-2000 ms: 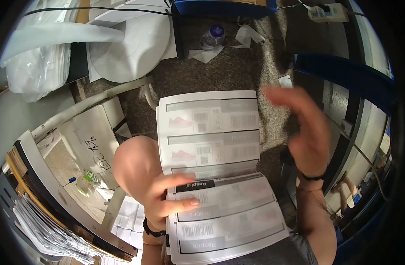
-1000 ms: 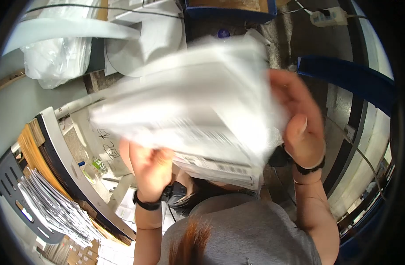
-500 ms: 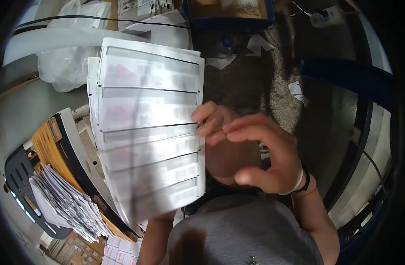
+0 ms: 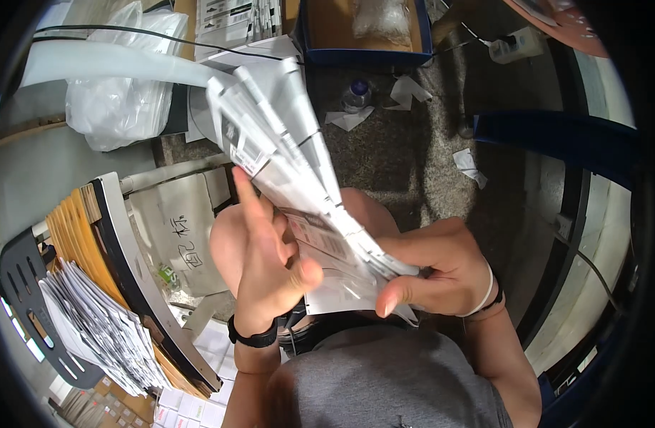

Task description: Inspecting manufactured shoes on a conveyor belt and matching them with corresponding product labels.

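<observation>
Several printed label sheets (image 4: 288, 160), white with black lines and small pictures, are bunched and bent in front of me, slanting from upper left to lower right. My right hand (image 4: 445, 267) pinches their gathered lower right end between thumb and fingers. My left hand (image 4: 267, 260) is open along their left side, index finger stretched up to the sheets' edge and thumb apart. Some of the left fingers are partly hidden, and the upper ends of the sheets are blurred.
At the left, a grey rack (image 4: 28, 285) holds folded papers (image 4: 103, 328) and brown envelopes (image 4: 103, 250). A plastic bag (image 4: 117, 107) hangs at upper left. Beyond are a blue-rimmed box (image 4: 327, 55), a purple-capped bottle (image 4: 356, 96), paper scraps (image 4: 470, 168) and a power strip (image 4: 516, 46).
The sheets went from spread flat to bunched and slanted. My right hand, earlier open beside them, now grips their lower end. My left hand, mostly hidden behind them before, shows open at their left.
</observation>
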Demonstrator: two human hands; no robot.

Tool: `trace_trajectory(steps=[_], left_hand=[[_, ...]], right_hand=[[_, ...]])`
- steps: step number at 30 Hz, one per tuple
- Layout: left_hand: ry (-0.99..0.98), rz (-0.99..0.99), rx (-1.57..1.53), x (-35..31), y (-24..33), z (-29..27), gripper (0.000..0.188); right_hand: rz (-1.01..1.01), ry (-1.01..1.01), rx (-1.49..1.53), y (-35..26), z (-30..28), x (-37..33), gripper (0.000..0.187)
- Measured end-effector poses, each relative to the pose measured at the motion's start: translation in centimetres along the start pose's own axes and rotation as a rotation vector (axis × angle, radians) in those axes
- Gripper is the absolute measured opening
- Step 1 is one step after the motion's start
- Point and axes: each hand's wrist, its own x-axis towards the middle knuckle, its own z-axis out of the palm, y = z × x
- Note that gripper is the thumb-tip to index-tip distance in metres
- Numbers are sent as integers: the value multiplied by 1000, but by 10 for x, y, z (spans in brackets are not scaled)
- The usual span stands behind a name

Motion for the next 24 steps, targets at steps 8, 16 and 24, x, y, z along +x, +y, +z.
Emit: trace_trajectory(steps=[8, 16, 24], left_hand=[[44, -95, -16, -1, 6, 10, 134], [122, -208, -131, -6, 7, 0, 107], [61, -92, -204, -5, -3, -10, 107]], right_hand=[[-44, -136, 107, 7, 11, 10, 82], [79, -171, 201, -2, 16, 16, 60], [52, -80, -78, -7, 11, 14, 30]])
